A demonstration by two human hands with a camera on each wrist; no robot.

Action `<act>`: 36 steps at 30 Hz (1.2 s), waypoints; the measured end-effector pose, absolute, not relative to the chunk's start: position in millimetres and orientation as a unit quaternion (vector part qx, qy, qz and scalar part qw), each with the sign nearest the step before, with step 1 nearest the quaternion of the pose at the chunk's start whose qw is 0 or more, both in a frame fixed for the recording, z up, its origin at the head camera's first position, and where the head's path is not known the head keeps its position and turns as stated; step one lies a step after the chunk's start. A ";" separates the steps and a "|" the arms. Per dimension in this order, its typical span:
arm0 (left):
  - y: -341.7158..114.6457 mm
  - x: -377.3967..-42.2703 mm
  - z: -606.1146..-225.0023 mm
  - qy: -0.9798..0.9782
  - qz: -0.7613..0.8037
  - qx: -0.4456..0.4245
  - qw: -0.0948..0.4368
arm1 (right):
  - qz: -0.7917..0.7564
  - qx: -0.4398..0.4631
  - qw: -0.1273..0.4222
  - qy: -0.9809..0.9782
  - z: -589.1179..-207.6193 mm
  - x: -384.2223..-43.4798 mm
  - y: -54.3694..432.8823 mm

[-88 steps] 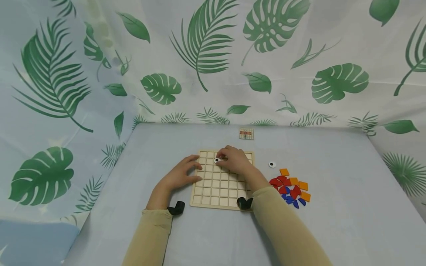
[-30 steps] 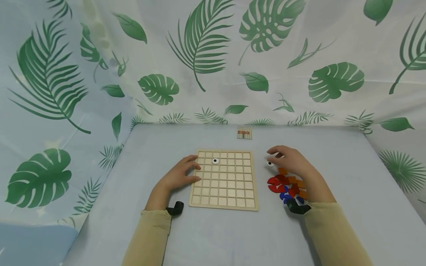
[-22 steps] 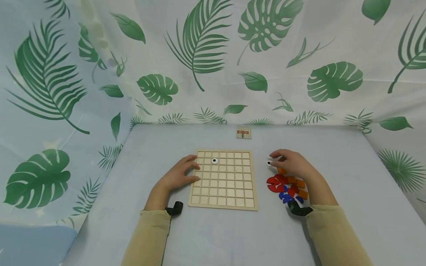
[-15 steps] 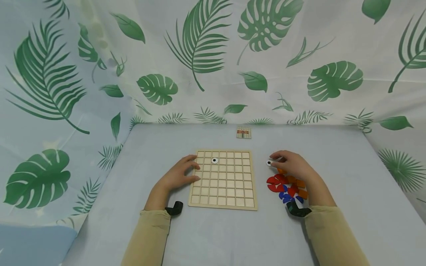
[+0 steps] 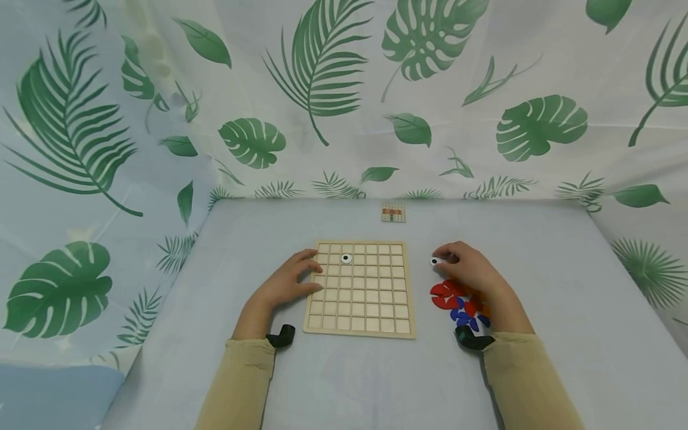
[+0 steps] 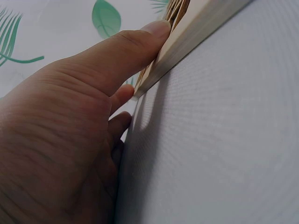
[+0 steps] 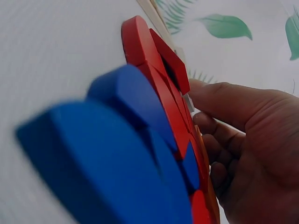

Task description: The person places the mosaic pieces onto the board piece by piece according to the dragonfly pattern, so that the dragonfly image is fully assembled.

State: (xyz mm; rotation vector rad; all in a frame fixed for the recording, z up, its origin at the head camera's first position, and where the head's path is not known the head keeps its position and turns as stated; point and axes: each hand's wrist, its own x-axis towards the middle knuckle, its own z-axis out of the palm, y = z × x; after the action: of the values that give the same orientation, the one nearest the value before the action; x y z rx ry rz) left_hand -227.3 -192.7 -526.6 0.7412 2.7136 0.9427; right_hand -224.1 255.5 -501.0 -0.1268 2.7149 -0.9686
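A wooden grid board (image 5: 413, 298) lies flat on the table, a white eye disc with a black centre (image 5: 346, 258) in one cell of its second row. My left hand (image 5: 285, 280) rests at the board's left edge; in the left wrist view its thumb (image 6: 156, 30) touches the rim. To the right of the board, my right hand (image 5: 464, 266) pinches a second eye disc (image 5: 434, 261) between thumb and fingers. Under and in front of that hand lie red pieces (image 5: 445, 295), blue pieces (image 5: 466, 318) and orange pieces partly hidden by the wrist.
A small pattern card (image 5: 393, 212) with a printed grid lies beyond the board, near the back edge. A leaf-print cloth (image 5: 344, 155) hangs behind the table and down its left side. Black wrist cameras (image 5: 280, 336) sit on both wrists.
The right hand left the first eye disc on the board, moved right to the loose pieces and took hold of the second disc. The left hand stayed at the board's edge.
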 end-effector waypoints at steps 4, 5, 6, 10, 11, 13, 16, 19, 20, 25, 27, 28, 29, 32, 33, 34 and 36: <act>-193.1 -228.0 -527.6 0.910 0.319 0.251 0.084 | -0.330 -0.050 0.117 0.935 -500.9 -224.0 253.9; -193.3 -228.2 -528.0 0.910 0.319 0.251 0.084 | -0.328 -0.051 0.115 0.936 -500.8 -223.7 253.6; -193.2 -228.2 -528.1 0.909 0.320 0.252 0.083 | -0.327 -0.050 0.114 0.937 -500.5 -223.4 253.2; -193.3 -228.5 -528.4 0.909 0.321 0.253 0.083 | -0.324 -0.049 0.108 0.938 -499.8 -222.5 251.9; -193.4 -228.6 -528.3 0.909 0.321 0.254 0.083 | -0.323 -0.052 0.106 0.939 -499.9 -222.3 251.3; -193.3 -228.6 -527.9 0.909 0.320 0.255 0.083 | -0.321 -0.054 0.101 0.940 -500.5 -222.4 250.6; -193.4 -228.5 -527.5 0.909 0.318 0.257 0.082 | -0.318 -0.056 0.097 0.941 -501.7 -222.8 249.8; -193.2 -228.6 -527.6 0.911 0.314 0.255 0.083 | -0.313 -0.054 0.097 0.943 -502.3 -223.4 250.3; -193.1 -228.7 -527.7 0.911 0.314 0.255 0.082 | -0.312 -0.053 0.098 0.944 -502.6 -223.8 250.5; -192.8 -228.6 -527.2 0.913 0.312 0.252 0.078 | -0.308 -0.053 0.097 0.945 -502.7 -224.9 252.0; -192.9 -228.4 -526.8 0.914 0.311 0.250 0.079 | -0.307 -0.056 0.096 0.945 -503.3 -225.3 252.6; -192.9 -228.2 -526.6 0.914 0.311 0.248 0.081 | -0.307 -0.057 0.095 0.945 -503.5 -225.3 252.8; -192.8 -227.9 -526.2 0.914 0.311 0.247 0.082 | -0.306 -0.057 0.094 0.946 -503.7 -225.2 252.9; -192.7 -227.3 -525.4 0.915 0.311 0.242 0.089 | -0.306 -0.058 0.090 0.946 -504.1 -224.8 253.0; -192.7 -227.1 -525.3 0.914 0.312 0.242 0.090 | -0.306 -0.057 0.089 0.946 -504.1 -224.5 252.8; -192.7 -226.8 -525.1 0.914 0.313 0.242 0.091 | -0.308 -0.056 0.089 0.946 -504.1 -224.2 252.6; -192.9 -226.1 -524.9 0.912 0.317 0.243 0.093 | -0.312 -0.054 0.092 0.944 -504.6 -223.7 252.3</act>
State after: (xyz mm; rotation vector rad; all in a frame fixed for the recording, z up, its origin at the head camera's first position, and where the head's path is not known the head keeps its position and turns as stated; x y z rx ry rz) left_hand -226.1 -192.9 -524.9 0.7205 2.7070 0.9399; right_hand -223.7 252.3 -504.6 -0.1604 2.8048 -0.9258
